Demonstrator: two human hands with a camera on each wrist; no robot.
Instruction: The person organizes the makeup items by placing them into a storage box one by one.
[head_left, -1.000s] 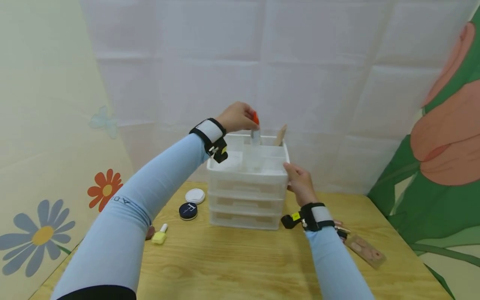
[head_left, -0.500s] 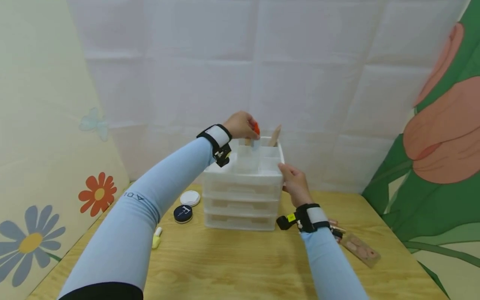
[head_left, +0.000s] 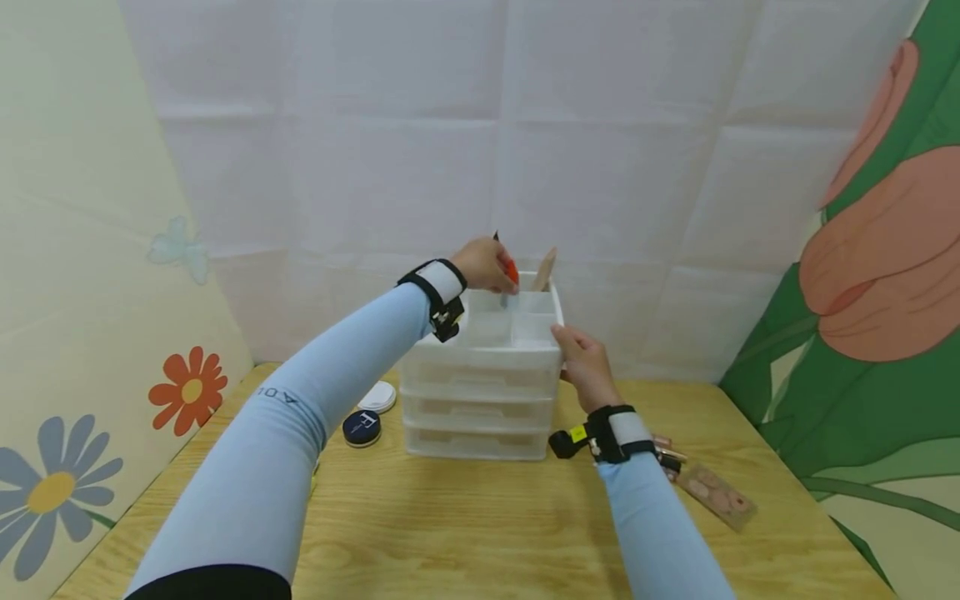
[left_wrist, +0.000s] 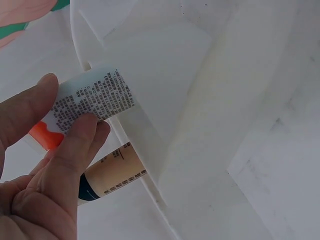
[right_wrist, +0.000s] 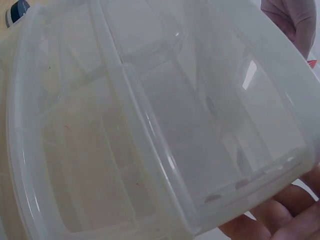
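Note:
My left hand (head_left: pixel 482 263) is over the top of a white, translucent drawer organizer (head_left: pixel 480 392). Between thumb and fingers it pinches a small pale bottle (left_wrist: pixel 95 95) with dense printed text and an orange-red cap (head_left: pixel 512 272). The bottle's lower end is over a top compartment; whether it touches the bottom cannot be seen. Beside these fingers, a beige tube with a dark cap (left_wrist: pixel 114 171) leans in a compartment. My right hand (head_left: pixel 588 367) holds the organizer's upper right side, with its thumb near the rim.
A tan stick-like item (head_left: pixel 546 268) stands in the back right compartment. Left of the organizer lie a dark round compact (head_left: pixel 362 428) and a white round one (head_left: pixel 377 397). A pinkish flat palette (head_left: pixel 717 497) and small cosmetics (head_left: pixel 667 457) lie near the right forearm on the wooden table (head_left: pixel 450 525).
My left hand has lowered the bottle further into the top of the organizer. The right hand keeps its hold there. The whole view has shifted slightly.

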